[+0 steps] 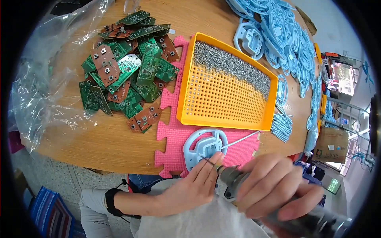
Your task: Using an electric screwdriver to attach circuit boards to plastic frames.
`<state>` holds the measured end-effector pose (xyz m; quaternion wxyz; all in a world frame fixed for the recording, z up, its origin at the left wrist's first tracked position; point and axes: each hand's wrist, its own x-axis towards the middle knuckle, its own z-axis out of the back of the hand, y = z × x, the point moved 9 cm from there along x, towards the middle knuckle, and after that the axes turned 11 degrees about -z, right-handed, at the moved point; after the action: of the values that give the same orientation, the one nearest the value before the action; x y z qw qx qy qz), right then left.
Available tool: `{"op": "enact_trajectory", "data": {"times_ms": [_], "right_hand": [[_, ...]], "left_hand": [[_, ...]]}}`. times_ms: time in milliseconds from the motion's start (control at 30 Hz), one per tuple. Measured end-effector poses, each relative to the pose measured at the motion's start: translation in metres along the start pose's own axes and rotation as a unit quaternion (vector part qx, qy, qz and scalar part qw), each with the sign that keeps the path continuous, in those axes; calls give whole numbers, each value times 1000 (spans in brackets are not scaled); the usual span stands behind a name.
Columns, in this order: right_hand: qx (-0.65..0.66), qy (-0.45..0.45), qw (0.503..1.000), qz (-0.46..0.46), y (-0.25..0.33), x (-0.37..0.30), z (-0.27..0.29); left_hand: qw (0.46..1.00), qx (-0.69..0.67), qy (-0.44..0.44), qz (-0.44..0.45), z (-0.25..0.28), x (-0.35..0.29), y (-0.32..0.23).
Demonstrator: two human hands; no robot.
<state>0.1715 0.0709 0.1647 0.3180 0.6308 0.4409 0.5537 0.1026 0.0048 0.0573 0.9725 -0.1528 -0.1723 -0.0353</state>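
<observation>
A light blue plastic housing [192, 152] with a rounded ring handle lies on the pink foam mat [243, 147], near the table's front edge. My left hand [194, 184] holds its near side, fingers pressed together; the thumb is hidden. Wrapped in my right hand [274, 186] is an electric screwdriver [234, 180], tilted, its thin bit reaching past my left fingertips to the housing. I cannot make out a screw at the bit's tip. A thin light blue rod [242, 139] extends from the housing to the right. Beyond stands a yellow perforated tray [222, 126] with many small screws [232, 63] at its far side.
Green and brown circuit boards [131, 71] are heaped at the left, beside a clear plastic bag [47, 87]. Many light blue plastic parts [287, 35] pile up at the far right. Light blue rods [281, 127] lie bundled right of the tray. A cardboard box [330, 144] stands beyond the table.
</observation>
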Motion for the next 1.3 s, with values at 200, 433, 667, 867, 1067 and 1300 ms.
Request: {"op": "enact_trajectory", "data": {"times_ms": [200,433,667,867,1067,1300], "right_hand": [[4,-11,1000,-15,-21,-22,-9],[-33,14,999,28,-29,-30,-17],[-152,114,981,-38,-34,-29,-26],[-41,51,998,-9,-37,-32,-15],[-110,82,991,1,-36,-27,-20],[-64,40,996,37,1,18,4]], "left_hand": [[991,-65,106,-37,-10,-5,-5],[989,12,147,-26,-23,-8,-8],[999,-47,8,-25,-9,-8,-1],[999,-45,4,-21,-9,-7,0],[998,-57,-28,-20,-3,-7,3],[998,-55,3,-21,-6,-5,5]]}}
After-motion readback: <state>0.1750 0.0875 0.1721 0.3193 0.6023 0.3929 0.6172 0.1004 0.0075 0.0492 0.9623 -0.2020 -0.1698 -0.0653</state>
